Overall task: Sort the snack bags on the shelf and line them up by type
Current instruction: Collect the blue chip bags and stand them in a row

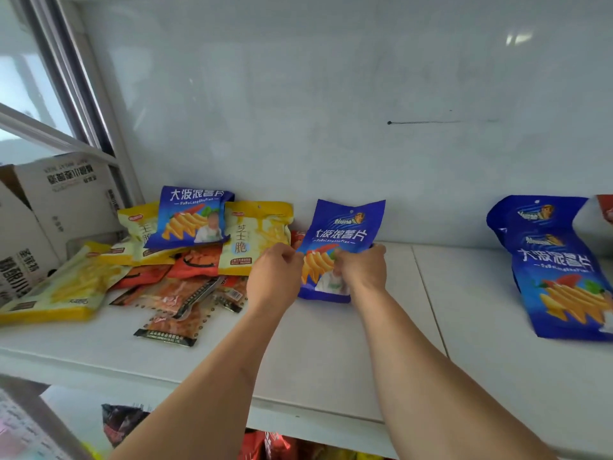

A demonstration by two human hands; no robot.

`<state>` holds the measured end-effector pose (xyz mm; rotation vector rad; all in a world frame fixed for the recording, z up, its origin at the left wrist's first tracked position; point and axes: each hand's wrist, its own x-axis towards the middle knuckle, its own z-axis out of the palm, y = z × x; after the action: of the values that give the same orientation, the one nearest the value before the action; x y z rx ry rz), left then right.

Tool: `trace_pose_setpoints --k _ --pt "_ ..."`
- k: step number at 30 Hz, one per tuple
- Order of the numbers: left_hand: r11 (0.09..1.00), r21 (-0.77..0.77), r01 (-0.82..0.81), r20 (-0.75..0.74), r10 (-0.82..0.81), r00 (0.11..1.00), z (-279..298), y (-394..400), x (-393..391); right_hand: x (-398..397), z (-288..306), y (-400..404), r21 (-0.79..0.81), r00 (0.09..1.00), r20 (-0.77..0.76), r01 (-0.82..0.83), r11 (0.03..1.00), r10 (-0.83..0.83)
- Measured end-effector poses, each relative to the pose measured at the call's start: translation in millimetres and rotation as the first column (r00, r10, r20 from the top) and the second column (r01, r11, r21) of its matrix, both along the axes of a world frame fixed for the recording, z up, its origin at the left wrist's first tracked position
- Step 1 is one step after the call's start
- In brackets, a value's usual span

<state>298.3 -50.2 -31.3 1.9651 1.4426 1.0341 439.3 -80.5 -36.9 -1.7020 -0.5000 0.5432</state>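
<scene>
My white shelf (348, 353) carries a mixed heap at left: yellow bags (49, 293), orange packets (172, 293) and one blue bag (192, 217) on top. Blue bags (560, 277) lie at right, well apart from the heap.

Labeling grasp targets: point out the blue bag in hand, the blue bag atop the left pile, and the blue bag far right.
held blue bag (348, 224), head view, upper front panel
pile blue bag (192, 220), head view, front centre
right blue bag (560, 277), head view, front centre

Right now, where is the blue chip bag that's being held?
Mid-shelf in the head view: blue chip bag between left hand and right hand, right of the mixed pile.
</scene>
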Motion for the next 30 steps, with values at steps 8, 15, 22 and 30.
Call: trace_pose_setpoints --k 8,15,22,30 --pt "0.998 0.004 -0.069 0.051 0.068 0.996 16.1 37.1 -11.4 0.3 48.4 30.3 0.136 0.981 0.175 -0.110 0.985 0.085" --pt "0.989 0.010 -0.150 0.122 0.148 0.982 27.0 88.6 -57.1 -34.6 43.9 58.8 0.076 0.974 0.093 -0.215 0.974 0.207" --pt "0.954 -0.011 -0.300 -0.014 0.300 0.954 35.4 159.0 -112.5 -81.9 37.4 95.4 0.030 0.968 0.055 -0.246 0.969 0.244" --pt "0.958 -0.037 -0.283 -0.065 0.280 0.958 22.2 209.4 -143.8 -105.2 20.3 122.1 -0.032 0.982 0.010 -0.187 0.982 0.187"
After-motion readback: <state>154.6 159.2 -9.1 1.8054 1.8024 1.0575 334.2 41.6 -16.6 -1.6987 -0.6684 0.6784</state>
